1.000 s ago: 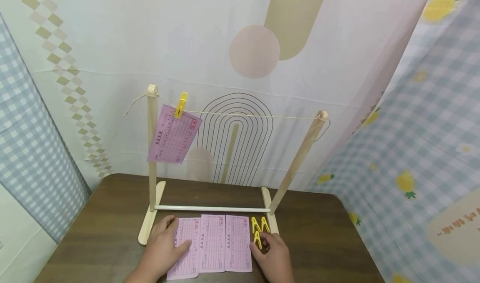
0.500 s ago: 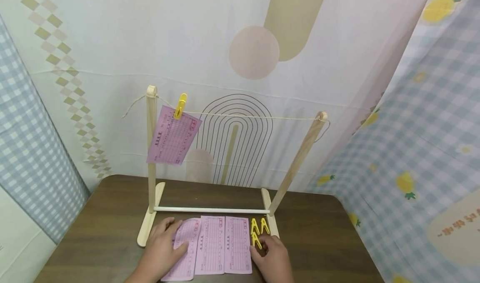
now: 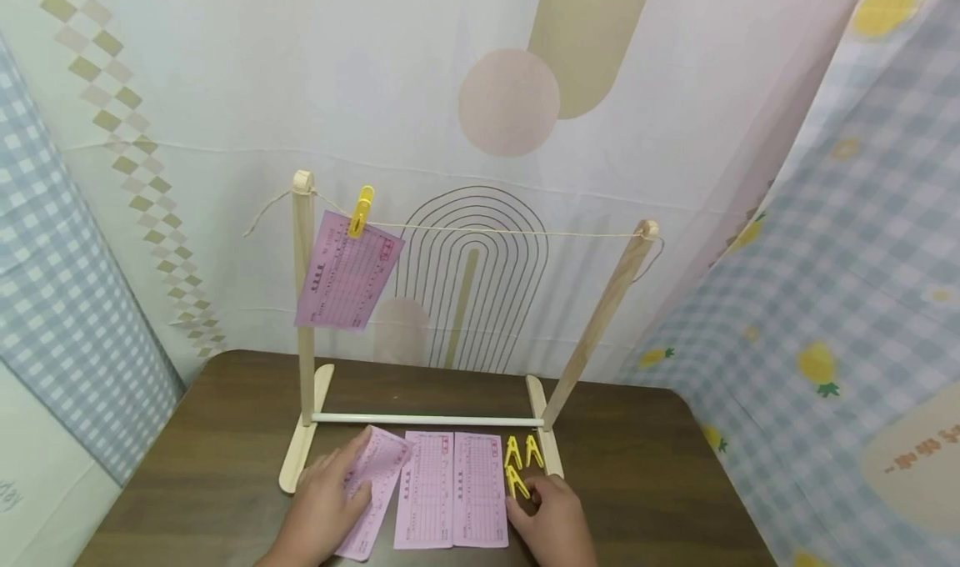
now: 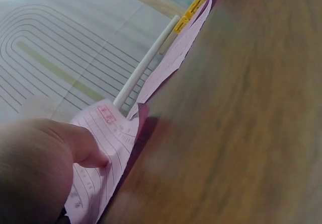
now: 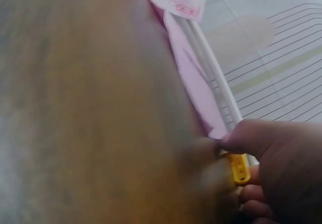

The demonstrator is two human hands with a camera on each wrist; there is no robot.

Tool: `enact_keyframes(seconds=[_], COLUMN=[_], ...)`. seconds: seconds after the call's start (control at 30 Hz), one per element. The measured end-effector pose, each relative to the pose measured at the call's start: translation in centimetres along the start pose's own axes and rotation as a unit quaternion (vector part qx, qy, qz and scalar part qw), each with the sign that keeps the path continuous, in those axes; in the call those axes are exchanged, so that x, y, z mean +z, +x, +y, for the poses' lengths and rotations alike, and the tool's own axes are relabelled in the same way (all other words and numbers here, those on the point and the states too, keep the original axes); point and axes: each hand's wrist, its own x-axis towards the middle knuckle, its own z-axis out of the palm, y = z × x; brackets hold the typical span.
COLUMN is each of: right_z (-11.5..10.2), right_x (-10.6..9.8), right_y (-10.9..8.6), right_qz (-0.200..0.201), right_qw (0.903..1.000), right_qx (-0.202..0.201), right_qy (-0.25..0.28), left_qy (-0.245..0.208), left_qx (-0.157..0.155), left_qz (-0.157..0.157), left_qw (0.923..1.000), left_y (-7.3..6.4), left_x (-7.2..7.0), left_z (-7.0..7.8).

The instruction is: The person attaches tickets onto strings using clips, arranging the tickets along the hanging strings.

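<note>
My left hand [image 3: 326, 492] pinches a pink receipt slip [image 3: 377, 471], thumb on the printed face. In the left wrist view the slip [image 4: 108, 138] bends, its edge lifted from the table. Side by side to its right lie two more pink slips [image 3: 425, 492]. By their right edge, the fingers of my right hand [image 3: 551, 513] are curled at one leg of a yellow clothespin [image 3: 516, 482]. In the right wrist view this hand [image 5: 271, 148] partly covers a yellow clothespin [image 5: 240, 168]. Two other yellow clothespins [image 3: 522, 450] lie just beyond it.
Behind the slips stands a wooden rack with a left post [image 3: 305, 300], a right post [image 3: 600, 317] and a white crossbar [image 3: 427, 419]. A string [image 3: 480, 231] spans the posts. From it hangs a pink slip [image 3: 348, 279] under a yellow clothespin [image 3: 362, 211].
The left slip has shifted away from its neighbour, turned and lifted in my left hand, uncovering the middle slip's left edge. The nearest clothespin has turned slightly at my right fingers.
</note>
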Motion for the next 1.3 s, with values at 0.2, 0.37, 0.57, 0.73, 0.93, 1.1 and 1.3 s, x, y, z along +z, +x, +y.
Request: enact_keyframes(seconds=[0.2,0.37,0.57,0.73,0.93,1.1,1.3], right_z=[0.0,0.0,0.6,0.5,-0.5,-1.2,-2.1], right_x=[-0.6,-0.9,-1.4,-2.6,-4.4,-5.9,-8.2], right_y=[0.1,0.1,0.4,0.9,1.8,2.8,4.3], right_qz=[-0.017,-0.027,-0.039,-0.042,-0.035,-0.020,-0.032], right_qw=[0.9999,0.9994,0.9955,0.9866,0.9695,0.9620,0.9345], right_qx=[-0.001,0.012,0.038,0.048,0.043,0.014,-0.056], right_qy=[0.001,0.018,0.078,0.150,0.239,0.272,0.350], left_qy=[-0.045,-0.096,-0.177,-0.210,-0.265,-0.294,-0.328], left_qx=[-0.030,-0.077,-0.152,-0.142,-0.140,-0.146,-0.134], left_qz=[0.001,-0.031,-0.071,-0.077,-0.092,-0.098,-0.100], left_qw=[0.9985,0.9919,0.9698,0.9642,0.9495,0.9395,0.9297], left_y=[0.1,0.0,1.2,2.7,4.0,4.8,5.9], left_x=[-0.1,-1.1,-3.2,-4.6,-5.7,-6.1,-6.5], left_z=[0.2,0.4,0.8,1.7,3.0,3.8,5.1])
